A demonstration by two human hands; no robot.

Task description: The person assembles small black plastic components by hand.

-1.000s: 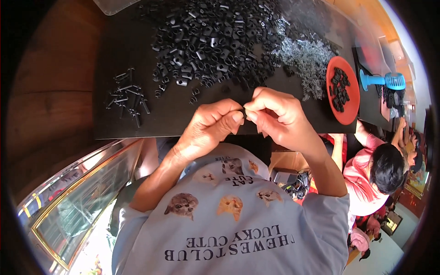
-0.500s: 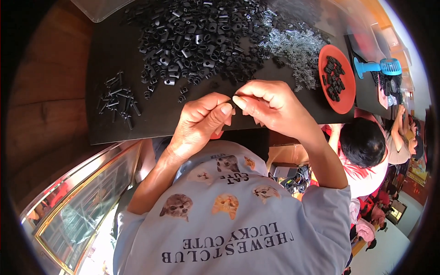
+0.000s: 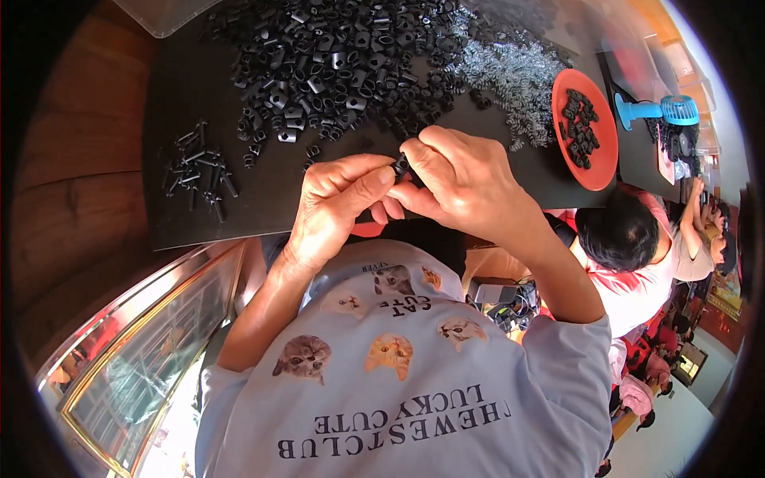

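Note:
A small black plastic part is pinched between the fingertips of my left hand, above the table's near edge. My right hand meets it from the other side, its thumb and fingers closed around the same part. Fingers cover most of the part, so its full shape is hidden. Just beyond my hands spreads a big heap of black plastic fittings, short hollow pieces with holes. Next to that heap lies a pile of small metal springs.
Long dark pins lie in a loose group on the black table at left. At right stand a red plate of small black pieces and a blue handheld fan. Another person sits close on my right.
The black part now shows between my fingertips, where it was mostly hidden before. My right fingers have shifted over it, and my left hand has moved slightly left.

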